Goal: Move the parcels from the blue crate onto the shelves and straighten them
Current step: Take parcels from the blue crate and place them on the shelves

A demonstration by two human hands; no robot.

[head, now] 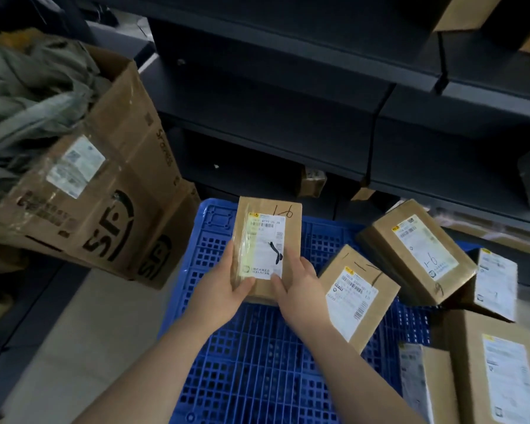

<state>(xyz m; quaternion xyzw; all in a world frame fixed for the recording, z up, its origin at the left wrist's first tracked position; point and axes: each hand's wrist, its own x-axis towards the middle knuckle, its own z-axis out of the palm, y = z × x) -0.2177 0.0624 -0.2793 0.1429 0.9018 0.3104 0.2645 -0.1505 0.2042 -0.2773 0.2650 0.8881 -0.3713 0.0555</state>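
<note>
In the middle of the frame a small brown parcel point(268, 249) is held with both hands above the blue crate point(257, 362). The left hand point(219, 296) is closed on its lower left corner, with the thumb laid over the white label, and the right hand point(300, 289) is closed on its lower right edge, the thumb also pressed on the label. The parcel is gripped between the two hands and appears lifted a little from the crate floor, though this cannot be told for sure. The mark "1-6" is written on its top.

The task is judged to be at an early or middle stage. At least five more parcels are seen in the right part of the frame: one flat parcel point(360, 296) just beside the right hand, one tilted parcel point(419, 250) behind it, which is also marked "1-6", a white-labelled one point(494, 284) at the right edge, and two more point(502, 371) in the lower right corner. All of them are lying unevenly, some leaned on each other.

The dark shelves point(273, 123) in the upper half of the frame are mostly bare; only a few boxes are seen there, one small box point(311, 182) deep on a low shelf. A large open carton point(104, 191) with grey-green material is standing at the left and seems not part of the work.
</note>
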